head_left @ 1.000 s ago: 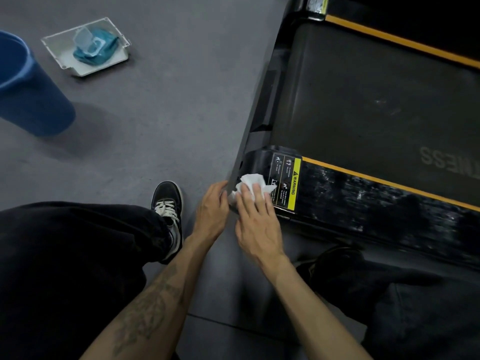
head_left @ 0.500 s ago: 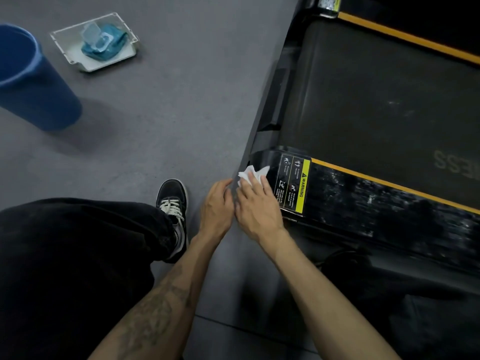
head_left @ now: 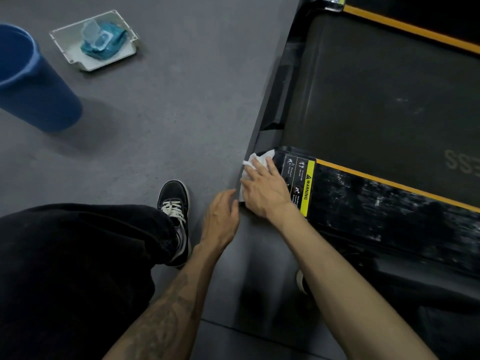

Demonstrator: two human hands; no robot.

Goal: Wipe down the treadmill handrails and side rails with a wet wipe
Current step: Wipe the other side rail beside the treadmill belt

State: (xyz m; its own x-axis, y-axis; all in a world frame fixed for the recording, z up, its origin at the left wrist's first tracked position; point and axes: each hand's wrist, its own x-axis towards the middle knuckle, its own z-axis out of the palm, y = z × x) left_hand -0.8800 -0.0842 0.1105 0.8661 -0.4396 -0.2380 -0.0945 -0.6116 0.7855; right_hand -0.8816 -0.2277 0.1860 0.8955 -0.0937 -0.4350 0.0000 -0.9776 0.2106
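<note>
Wet wipe [head_left: 255, 162] is pressed flat under right hand [head_left: 265, 188] on treadmill side rail [head_left: 389, 201] end, for scrubbing | left hand [head_left: 220, 216] relaxed, nothing held, braced beside rail corner.

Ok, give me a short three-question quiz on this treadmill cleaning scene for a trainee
1. True or false: the right hand presses the white wet wipe flat on the treadmill's rear corner cap.
2. Multiple choice: the teal wipes pack lies in A) the blue bin, B) the white tray, C) on the treadmill belt.
3. Fill in: the left hand holds ____.

Key: 1 true; 2 B; 3 nothing, it sits beside the corner's edge.
</note>
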